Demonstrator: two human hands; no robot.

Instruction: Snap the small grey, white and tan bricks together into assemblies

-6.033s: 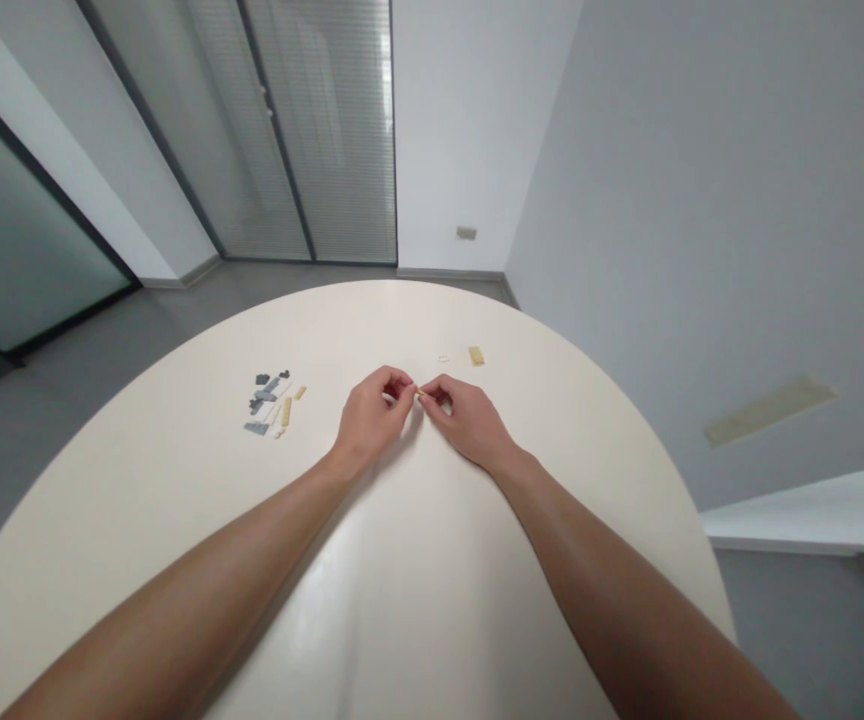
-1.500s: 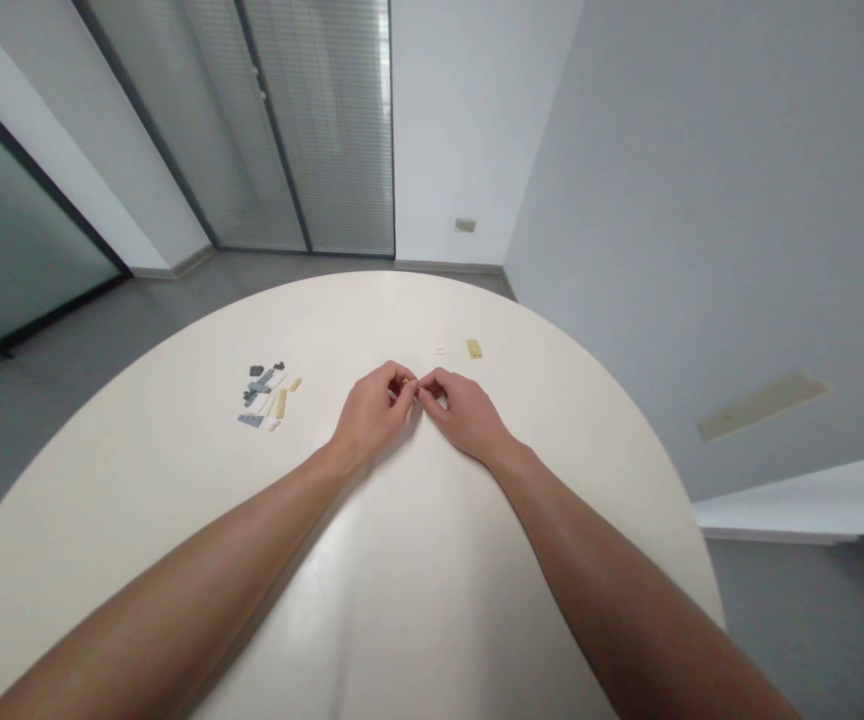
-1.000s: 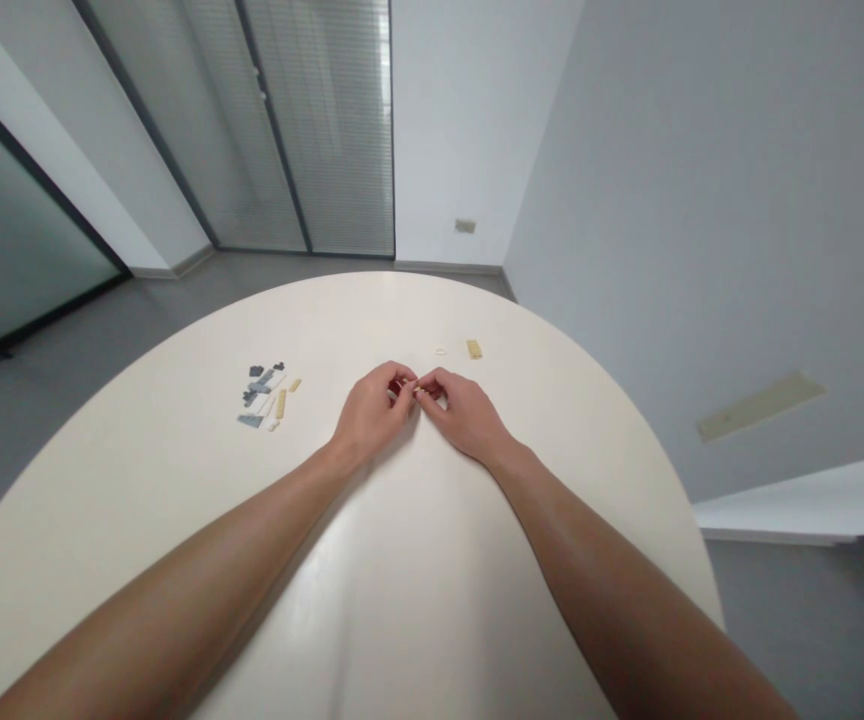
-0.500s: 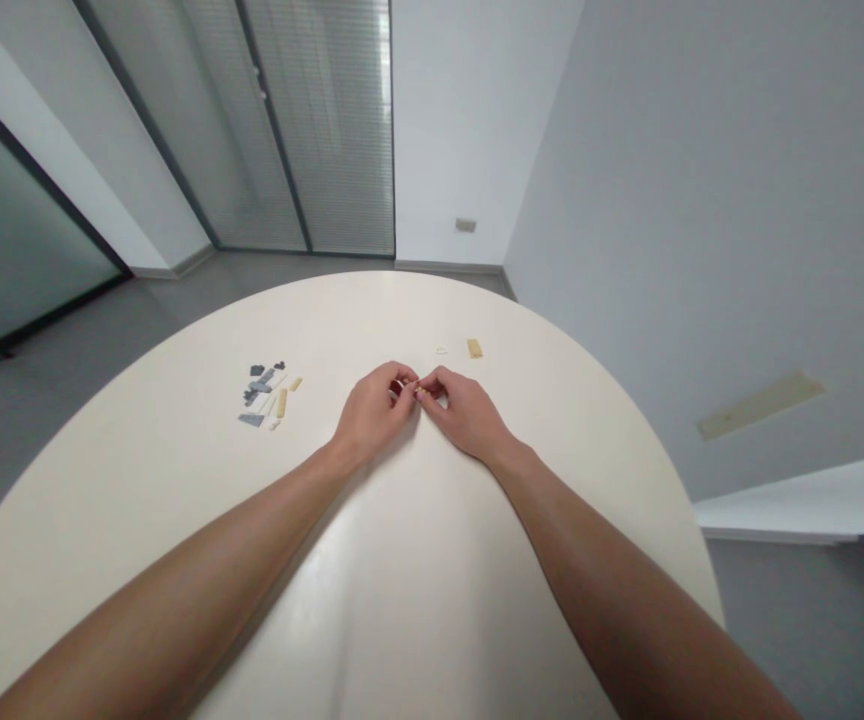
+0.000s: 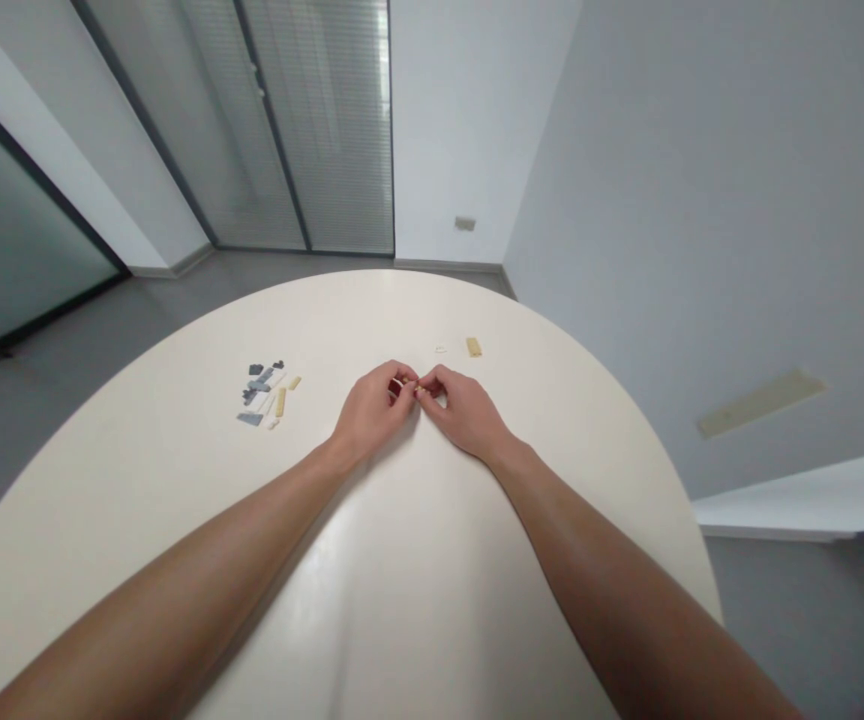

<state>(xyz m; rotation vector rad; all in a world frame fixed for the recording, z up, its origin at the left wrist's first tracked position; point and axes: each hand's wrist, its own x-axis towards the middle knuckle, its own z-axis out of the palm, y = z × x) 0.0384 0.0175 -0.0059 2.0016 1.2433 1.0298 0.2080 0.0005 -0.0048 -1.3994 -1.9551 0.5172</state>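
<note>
My left hand (image 5: pixel 372 412) and my right hand (image 5: pixel 463 412) meet at the middle of the round cream table (image 5: pixel 432 560). Their fingertips pinch a tiny tan building brick (image 5: pixel 417 387) between them. A small red piece (image 5: pixel 397 385) shows inside my left fingers, and the fingers hide most of it. Left of my hands lies a group of grey, white and tan bricks (image 5: pixel 259 394). Beyond my right hand are a tan plate (image 5: pixel 473 347) and a small white piece (image 5: pixel 440 349).
The table's curved far edge (image 5: pixel 372 275) runs above the pieces, with a grey floor beyond. Glass partitions with blinds (image 5: pixel 312 130) stand at the back, and a pale grey wall (image 5: pixel 664 200) is on the right.
My hands stay together at the same spot, still working the small piece. The view has only shifted slightly; the loose bricks lie as before.
</note>
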